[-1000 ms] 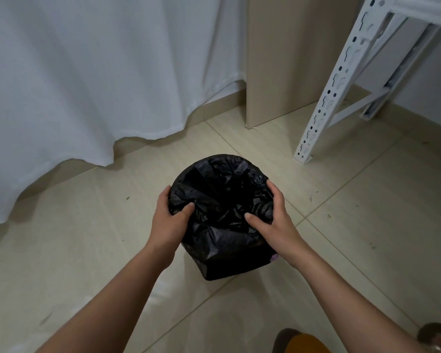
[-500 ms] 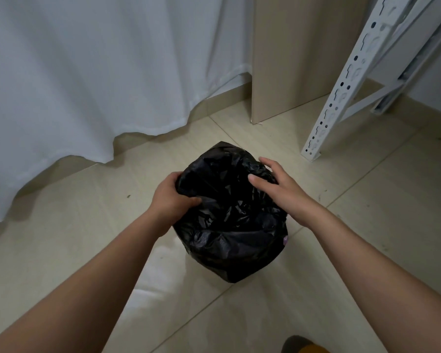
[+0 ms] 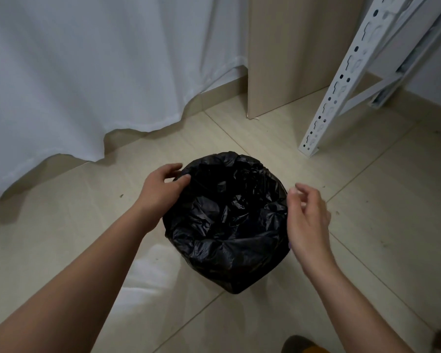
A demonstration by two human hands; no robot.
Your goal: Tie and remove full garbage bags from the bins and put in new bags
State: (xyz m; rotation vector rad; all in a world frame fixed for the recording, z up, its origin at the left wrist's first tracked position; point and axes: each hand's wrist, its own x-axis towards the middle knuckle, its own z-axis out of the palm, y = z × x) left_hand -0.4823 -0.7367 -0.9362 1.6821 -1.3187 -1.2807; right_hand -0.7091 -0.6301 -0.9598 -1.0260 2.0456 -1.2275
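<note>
A small bin stands on the tiled floor, lined with a black garbage bag (image 3: 227, 220). The bag's mouth is spread open over the rim and its crumpled inside shows. My left hand (image 3: 161, 192) is at the upper left of the rim, with the thumb on the bag's edge and the fingers on the outside, pinching the plastic. My right hand (image 3: 306, 215) hovers just off the right side of the rim with its fingers loosely curled and nothing in them. The bin itself is almost wholly hidden by the bag.
A white curtain (image 3: 87, 72) hangs to the floor at the back left. A beige panel (image 3: 285, 59) stands behind the bin, and a white metal shelving post (image 3: 341, 80) comes down at the right. Beige floor tiles (image 3: 379, 200) surround the bin.
Both hands have moved outward from the bag's middle to the rim. The bag's mouth is now spread wide, and my right hand has let go of the plastic.
</note>
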